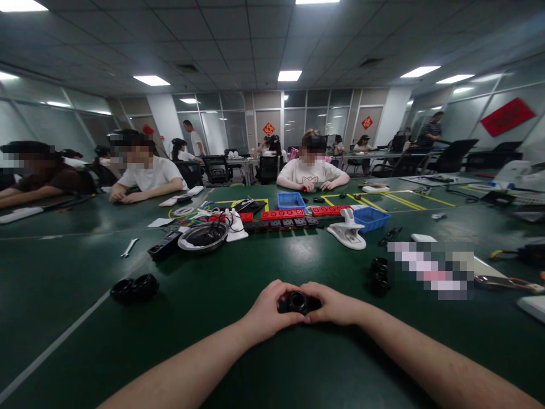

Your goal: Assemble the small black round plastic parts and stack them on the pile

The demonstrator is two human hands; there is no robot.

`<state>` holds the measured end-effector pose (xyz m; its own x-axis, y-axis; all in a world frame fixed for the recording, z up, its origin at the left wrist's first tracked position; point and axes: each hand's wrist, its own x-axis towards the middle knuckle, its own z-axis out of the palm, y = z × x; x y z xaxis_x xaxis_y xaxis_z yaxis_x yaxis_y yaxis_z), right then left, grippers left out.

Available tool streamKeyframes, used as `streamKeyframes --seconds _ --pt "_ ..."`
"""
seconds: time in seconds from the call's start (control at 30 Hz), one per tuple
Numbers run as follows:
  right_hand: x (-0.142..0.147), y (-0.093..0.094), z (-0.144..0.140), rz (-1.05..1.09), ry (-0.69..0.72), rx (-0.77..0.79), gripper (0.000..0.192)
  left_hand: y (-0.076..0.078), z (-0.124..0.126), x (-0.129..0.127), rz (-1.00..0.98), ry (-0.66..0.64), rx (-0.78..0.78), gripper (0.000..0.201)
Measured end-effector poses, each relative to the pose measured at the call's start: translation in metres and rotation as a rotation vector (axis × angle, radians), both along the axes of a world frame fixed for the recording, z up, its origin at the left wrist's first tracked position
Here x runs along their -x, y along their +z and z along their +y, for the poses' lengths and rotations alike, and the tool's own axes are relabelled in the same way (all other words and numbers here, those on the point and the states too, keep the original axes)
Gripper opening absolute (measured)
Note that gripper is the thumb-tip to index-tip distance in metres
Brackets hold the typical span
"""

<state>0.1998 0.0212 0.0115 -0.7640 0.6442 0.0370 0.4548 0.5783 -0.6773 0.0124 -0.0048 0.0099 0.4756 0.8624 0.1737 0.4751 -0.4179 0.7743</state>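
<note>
Curling around a black ringed part (297, 302), left fingers (275, 292) and right fingers (317, 290) grasp it.

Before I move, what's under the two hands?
Green tabletop shows around the left hand and right hand, which hold a black part with a round opening between them. The surface directly beneath, and the part's underside, are covered.

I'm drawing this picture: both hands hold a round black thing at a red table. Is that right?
Almost! The table isn't red; the head view shows it's green. The left hand and right hand do hold the round black thing.
</note>
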Motion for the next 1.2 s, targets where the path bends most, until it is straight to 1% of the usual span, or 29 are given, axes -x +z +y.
streamKeyframes --seconds 0.13,0.27,0.53,0.63,0.77,0.9,1.0,1.07,1.13,1.2 --pt "-0.001 0.004 0.003 -0.001 0.047 0.020 0.035 0.001 0.000 0.000 0.003 -0.029 0.025 0.039" --pt "-0.002 0.005 0.005 0.018 0.119 0.026 0.034 0.001 0.000 -0.001 0.022 -0.039 0.031 0.040" --pt "-0.001 0.002 0.005 0.021 0.085 0.037 0.037 0.001 -0.002 -0.002 0.010 -0.045 0.039 0.041" --pt "0.000 -0.001 0.004 -0.021 0.023 0.026 0.038 -0.001 -0.003 -0.002 0.001 -0.036 0.028 0.042" --pt "0.003 -0.006 -0.001 -0.082 -0.111 -0.036 0.040 -0.002 -0.005 -0.003 0.002 0.002 -0.004 0.044" --pt "0.013 -0.010 -0.010 -0.153 -0.244 -0.196 0.045 -0.004 -0.009 -0.005 0.028 0.099 -0.041 0.038" --pt "0.023 -0.014 -0.017 -0.222 -0.343 -0.355 0.043 -0.005 -0.012 -0.008 0.052 0.225 -0.093 0.035" --pt "0.027 -0.017 -0.021 -0.251 -0.408 -0.433 0.042 -0.006 -0.013 -0.009 0.059 0.268 -0.132 0.035" --pt "0.027 -0.017 -0.023 -0.227 -0.419 -0.439 0.044 -0.005 -0.013 -0.008 0.062 0.241 -0.150 0.035" --pt "0.023 -0.015 -0.021 -0.158 -0.347 -0.368 0.046 -0.004 -0.012 -0.006 0.067 0.172 -0.143 0.035"
